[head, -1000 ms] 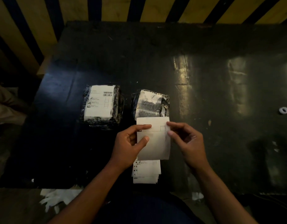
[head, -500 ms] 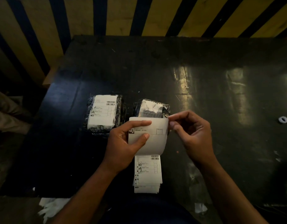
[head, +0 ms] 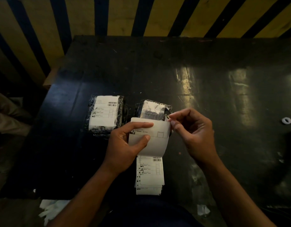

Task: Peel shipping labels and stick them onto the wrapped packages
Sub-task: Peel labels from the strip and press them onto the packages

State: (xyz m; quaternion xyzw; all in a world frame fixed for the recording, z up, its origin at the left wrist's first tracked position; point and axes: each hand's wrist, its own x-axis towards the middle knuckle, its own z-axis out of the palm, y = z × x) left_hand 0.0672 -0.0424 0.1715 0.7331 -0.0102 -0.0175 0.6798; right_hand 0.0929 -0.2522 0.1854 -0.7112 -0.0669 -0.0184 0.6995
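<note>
Two plastic-wrapped packages lie side by side on the dark table (head: 207,63). The left package (head: 105,115) carries a white printed label. The right package (head: 153,109) shows bare shiny wrap. Just in front of it my left hand (head: 125,145) holds a white label sheet (head: 151,141), bent over at its top, thumb on its face. My right hand (head: 194,133) pinches the sheet's upper right corner between thumb and forefinger. A stack of printed labels (head: 149,174) lies flat near the table's front edge, partly under the held sheet.
A small white ring (head: 287,120) sits at the table's far right edge. White paper scraps (head: 49,208) lie on the floor at the front left. A yellow-and-black striped wall (head: 157,13) stands behind the table.
The label sheet has been lifted higher and curled over at its top. My right hand's fingers moved up to the upper right corner. The camera tilted, shifting the scene down in view.
</note>
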